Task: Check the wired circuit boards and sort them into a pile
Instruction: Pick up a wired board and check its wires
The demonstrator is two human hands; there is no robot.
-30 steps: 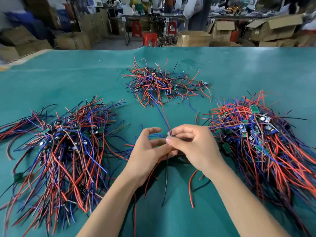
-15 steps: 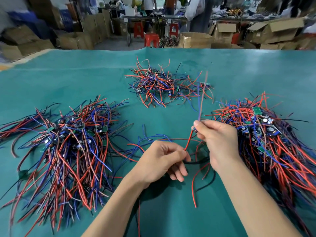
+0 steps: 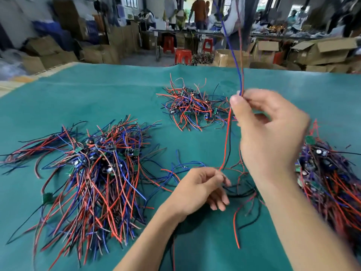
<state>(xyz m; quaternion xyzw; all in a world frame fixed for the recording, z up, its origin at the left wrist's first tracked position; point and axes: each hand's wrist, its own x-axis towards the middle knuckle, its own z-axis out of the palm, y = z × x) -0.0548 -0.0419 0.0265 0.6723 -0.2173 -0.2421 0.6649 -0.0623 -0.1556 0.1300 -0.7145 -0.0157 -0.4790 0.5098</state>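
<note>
The right hand (image 3: 273,133) is up in the air over the surface (image 3: 97,98). Its thumb and first finger pinch a blue wire (image 3: 232,51) and a thin red wire (image 3: 240,45) that stick straight up past the top of the picture. The other fingers of this hand are bent. The hand looks a bit blurry. I cannot see a board in it.

A long red wire (image 3: 226,137) and a black wire (image 3: 230,141) hang down from the right hand. They reach the left hand (image 3: 199,188), which is low, close over the surface. Its fingers are curled and its thumb and first finger pinch the red wire near its low end. More loose red and black wires (image 3: 246,194) curl on the surface just beside and under this hand.

On the left lies a big pile (image 3: 93,173) of red, blue and black wires with little boards in it. On the right, partly behind the right arm, lies another big pile (image 3: 332,182) with small green boards. Further back, in the middle, sits a small pile (image 3: 193,106) of the same kind.

The surface has a green cover. Behind it are brown boxes (image 3: 322,51), red stools (image 3: 182,56) and some people (image 3: 199,12) standing far away.
</note>
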